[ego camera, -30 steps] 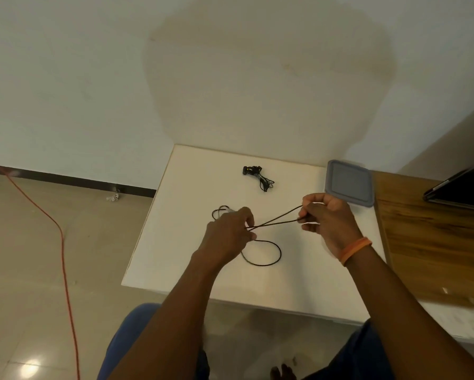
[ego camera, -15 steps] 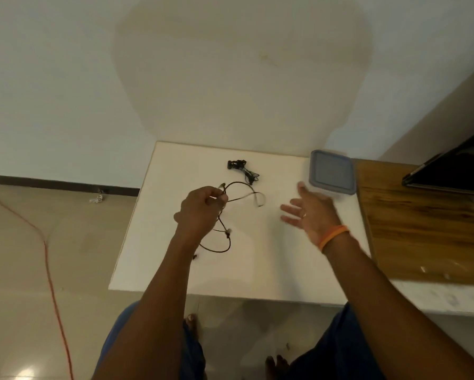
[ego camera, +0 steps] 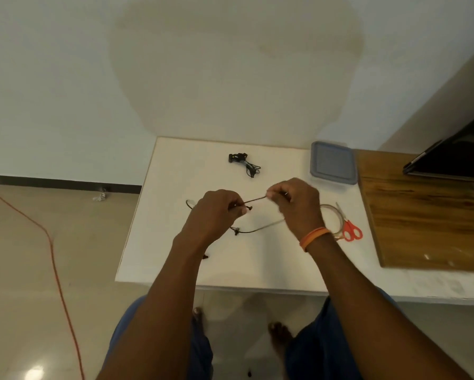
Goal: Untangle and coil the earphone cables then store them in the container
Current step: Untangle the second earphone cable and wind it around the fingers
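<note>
1. Change: half a second ago the right hand (ego camera: 296,207) was off the cable, fingers spread above the counter (ego camera: 175,242). It is back now and pinches the dark earphone cable (ego camera: 255,200) at its fingertips.
2. The left hand (ego camera: 216,212) kept hold throughout. Its fingers are curled round a gathered part of the same cable.
3. A short stretch runs taut between the two hands. That matches the stretched hold of a second ago, only shorter.
4. Meaning, as I judge it: untangling or coiling is resuming on this cable. Nothing is stored yet.
5. Look of the cable: thin, dark, limp. One loop sticks out left of the left hand. Another strand sags below the hands with a small dark piece on it, then curves toward the right wrist.
6. Whether the strand touches the counter, cannot tell.
7. Position: held above the middle of the white counter, in front of the person.
8. A second earphone bundle (ego camera: 244,163), dark and bunched, lies farther back on the counter, untouched.
9. The grey-lidded container (ego camera: 333,163) sits at the far right of the counter, lid on.
10. Red-handled scissors (ego camera: 349,227) lie near the right wrist. They have come into view since the earlier frames.
</note>
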The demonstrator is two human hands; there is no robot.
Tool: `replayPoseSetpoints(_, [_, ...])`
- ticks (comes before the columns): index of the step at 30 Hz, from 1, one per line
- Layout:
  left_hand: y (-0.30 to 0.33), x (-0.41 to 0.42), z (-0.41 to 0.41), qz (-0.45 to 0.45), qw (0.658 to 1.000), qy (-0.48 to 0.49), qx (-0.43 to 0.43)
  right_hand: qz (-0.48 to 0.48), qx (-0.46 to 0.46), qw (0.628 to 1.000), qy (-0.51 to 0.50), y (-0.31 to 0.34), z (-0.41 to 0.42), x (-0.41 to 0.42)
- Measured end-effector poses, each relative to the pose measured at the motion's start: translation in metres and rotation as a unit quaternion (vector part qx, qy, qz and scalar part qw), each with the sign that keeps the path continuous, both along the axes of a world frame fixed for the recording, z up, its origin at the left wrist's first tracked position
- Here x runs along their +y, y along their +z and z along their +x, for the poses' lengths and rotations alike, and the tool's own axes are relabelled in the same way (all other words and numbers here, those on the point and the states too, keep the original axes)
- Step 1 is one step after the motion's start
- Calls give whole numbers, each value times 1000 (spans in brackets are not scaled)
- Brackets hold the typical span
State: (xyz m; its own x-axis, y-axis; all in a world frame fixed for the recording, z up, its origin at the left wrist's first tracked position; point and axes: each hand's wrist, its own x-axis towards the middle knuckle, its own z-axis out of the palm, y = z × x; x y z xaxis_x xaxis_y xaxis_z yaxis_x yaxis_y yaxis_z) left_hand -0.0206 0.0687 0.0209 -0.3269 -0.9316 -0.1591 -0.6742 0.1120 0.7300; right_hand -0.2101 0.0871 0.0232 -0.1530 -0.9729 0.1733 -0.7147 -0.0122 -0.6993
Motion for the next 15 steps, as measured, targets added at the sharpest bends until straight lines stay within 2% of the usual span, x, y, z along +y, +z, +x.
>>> replayPoseSetpoints(3, [-2,-6,8,-17,986,28,-163,-42,55,996,-55,3,-19,-28])
replayPoseSetpoints(5, [-3,-13,13,-19,980,58,-187,-33,43,994,-90,1,-37,-38])
replayPoseSetpoints(8, [-2,-23,9,37,995,65,-59,85,11,990,-115,-11,-49,-40])
replayPoseSetpoints(10, [4,-23,-5,49,998,39,5,134,-3,989,-63,-11,-38,-38])
replayPoseSetpoints(12, [8,-22,-18,35,999,15,36,164,-141,976,18,2,-19,-37])
replayPoseSetpoints(13, [9,-23,-21,17,999,10,42,199,-218,954,58,7,-10,-36])
replayPoseSetpoints(14, [9,-23,-21,0,999,14,51,227,-262,933,97,11,-2,-34])
replayPoseSetpoints(15, [8,-25,-20,-13,998,22,58,232,-245,932,132,13,3,-32])
